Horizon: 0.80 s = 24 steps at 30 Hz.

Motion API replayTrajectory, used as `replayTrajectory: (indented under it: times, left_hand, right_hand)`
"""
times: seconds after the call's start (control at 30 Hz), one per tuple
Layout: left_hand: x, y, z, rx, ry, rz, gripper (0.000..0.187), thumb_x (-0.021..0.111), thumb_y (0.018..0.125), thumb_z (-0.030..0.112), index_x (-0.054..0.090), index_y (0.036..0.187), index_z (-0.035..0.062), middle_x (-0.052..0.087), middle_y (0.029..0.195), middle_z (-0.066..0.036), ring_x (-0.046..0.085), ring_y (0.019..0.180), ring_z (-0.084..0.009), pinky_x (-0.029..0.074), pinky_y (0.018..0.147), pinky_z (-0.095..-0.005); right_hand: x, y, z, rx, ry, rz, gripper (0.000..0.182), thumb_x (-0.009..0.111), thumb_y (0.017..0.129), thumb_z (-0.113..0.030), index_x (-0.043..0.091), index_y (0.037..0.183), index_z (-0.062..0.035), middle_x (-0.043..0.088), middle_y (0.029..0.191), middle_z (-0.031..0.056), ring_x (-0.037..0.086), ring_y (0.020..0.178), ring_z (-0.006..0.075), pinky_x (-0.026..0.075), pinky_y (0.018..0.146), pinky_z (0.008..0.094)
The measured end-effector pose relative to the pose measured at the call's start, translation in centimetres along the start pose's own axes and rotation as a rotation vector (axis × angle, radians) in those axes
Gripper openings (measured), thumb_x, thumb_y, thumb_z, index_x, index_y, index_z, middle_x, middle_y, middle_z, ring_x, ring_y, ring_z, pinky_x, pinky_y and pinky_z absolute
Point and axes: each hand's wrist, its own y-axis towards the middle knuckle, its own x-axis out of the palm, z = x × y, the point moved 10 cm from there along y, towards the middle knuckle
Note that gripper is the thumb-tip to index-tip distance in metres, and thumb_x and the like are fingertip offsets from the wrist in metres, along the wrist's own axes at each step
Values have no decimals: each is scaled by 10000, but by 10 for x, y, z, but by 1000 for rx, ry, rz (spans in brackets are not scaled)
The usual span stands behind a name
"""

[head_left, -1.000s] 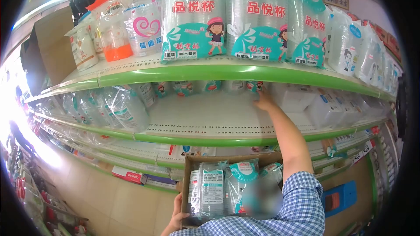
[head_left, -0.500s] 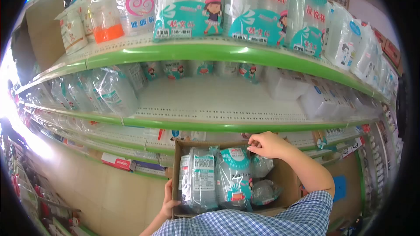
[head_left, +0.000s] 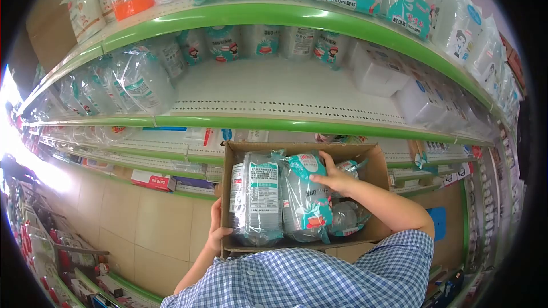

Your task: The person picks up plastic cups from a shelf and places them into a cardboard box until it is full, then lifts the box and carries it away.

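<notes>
An open cardboard box is held up against my body, below the shelf edge. Inside it lie wrapped cup packs: a clear pack with a white-and-teal label at left, a teal pack with a red-hatted cartoon figure in the middle, and smaller packs at right. My left hand grips the box's left side, fingers wrapped round it. My right hand reaches into the box, with thumb and fingers on the upper right part of the teal pack.
A green-edged shelf crosses in front, holding clear cup packs at left and white packs at right. Above it, an upper shelf carries more cup packs. A red-and-white box sits low at left, above the tiled floor.
My right hand has moved from the box's far edge onto the teal pack. The view has tilted, so the shelves and box appear higher.
</notes>
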Motion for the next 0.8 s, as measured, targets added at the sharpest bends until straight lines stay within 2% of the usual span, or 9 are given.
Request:
replayTrajectory:
  times: [0.1,0.2,0.33,0.47,0.57,0.7,0.8]
  left_hand:
    - [1,0,1,-12,-14,4,938,560,510,229,170,1345,54,324,1273,-126,348,1177,-238,284,991,-347]
    - [2,0,2,2,-11,2,940,561,514,235,167,1346,51,319,1279,-127,340,1187,-240,274,999,-350]
    - [-1,-1,1,11,24,7,942,556,518,244,159,1349,45,304,1296,-133,313,1213,-243,248,1019,-353]
    - [-2,0,0,4,22,7,948,550,515,246,154,1350,34,292,1309,-137,293,1229,-243,220,1035,-350]
    - [3,0,4,-13,3,6,953,548,508,243,155,1349,27,286,1313,-139,288,1233,-242,205,1043,-346]
    - [1,0,2,2,2,10,953,546,508,244,154,1350,31,284,1313,-138,286,1234,-244,204,1043,-348]
    - [-1,-1,0,-6,25,17,953,546,508,244,154,1352,36,284,1313,-137,279,1238,-248,201,1043,-349]
  right_hand:
    - [4,-6,-3,15,111,10,966,744,695,-258,80,1364,-46,228,1357,237,317,1225,303,280,1013,367]
    - [6,-12,0,3,244,54,954,751,678,-213,105,1361,-47,268,1331,233,324,1222,301,282,1010,367]
    - [0,-24,-3,-72,228,148,898,758,660,-185,188,1341,-52,291,1312,213,341,1202,286,308,990,363]
    - [-5,-40,-11,-39,305,175,901,768,639,-138,207,1342,-83,308,1290,202,359,1184,258,337,965,382]
    - [-18,-50,-28,-158,209,208,859,732,654,-67,216,1340,-89,358,1262,170,414,1143,242,346,966,386]
    - [-33,-67,-76,-318,200,152,907,769,611,-122,230,1338,-84,400,1249,157,413,1154,241,345,961,373]
    - [-63,-79,-131,-545,251,253,923,784,591,-177,241,1331,-75,404,1240,139,424,1142,238,338,966,365]
